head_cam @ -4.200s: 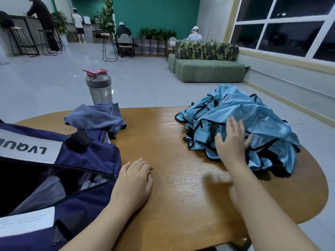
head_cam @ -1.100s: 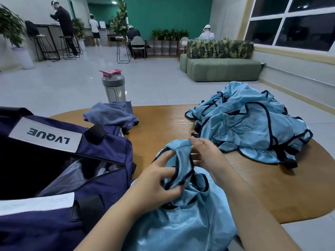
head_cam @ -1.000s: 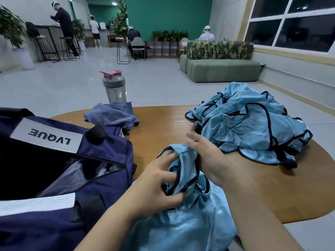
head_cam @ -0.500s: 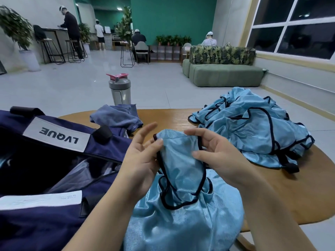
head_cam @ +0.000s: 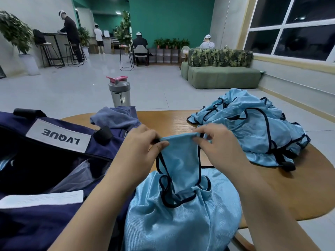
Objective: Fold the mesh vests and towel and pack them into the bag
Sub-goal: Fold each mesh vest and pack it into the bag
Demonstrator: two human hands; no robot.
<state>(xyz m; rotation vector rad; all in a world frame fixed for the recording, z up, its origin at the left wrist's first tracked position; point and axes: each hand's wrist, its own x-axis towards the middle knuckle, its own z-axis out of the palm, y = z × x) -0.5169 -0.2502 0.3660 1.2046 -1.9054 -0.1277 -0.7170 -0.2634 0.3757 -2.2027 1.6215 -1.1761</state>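
Both hands pinch the top edge of one shoulder strap of a light blue mesh vest (head_cam: 181,205), so the grip is closed on fabric at two points: the left hand (head_cam: 143,147) at the left corner, the right hand (head_cam: 215,147) at the right corner, with the strap stretched flat between them. Below the grip the rest of the vest hangs in a bunch and spills over the near edge of the bench (head_cam: 299,187), part of it resting against the bag.

Looks like the person is sorting out which end is which before folding. To do that well, the strap should probably be pulled taut and level, then the vest shaken or lifted so the body drops straight instead of twisting. That black trim is a handy guide: line the armhole edges up and the fold comes out square. Slippery mesh like this will likely slide, so laying it flat on the bench beyond the grip beats folding it in the air.

Right of the grip and further back sits the pile of vests (head_cam: 250,127), not yet folded. Beyond the left hand lies the towel (head_cam: 116,116), crumpled. Left of the grip, the navy bag (head_cam: 54,178) stands open and close by, so packing is a short reach. A shaker bottle (head_cam: 119,93) stands behind the towel.
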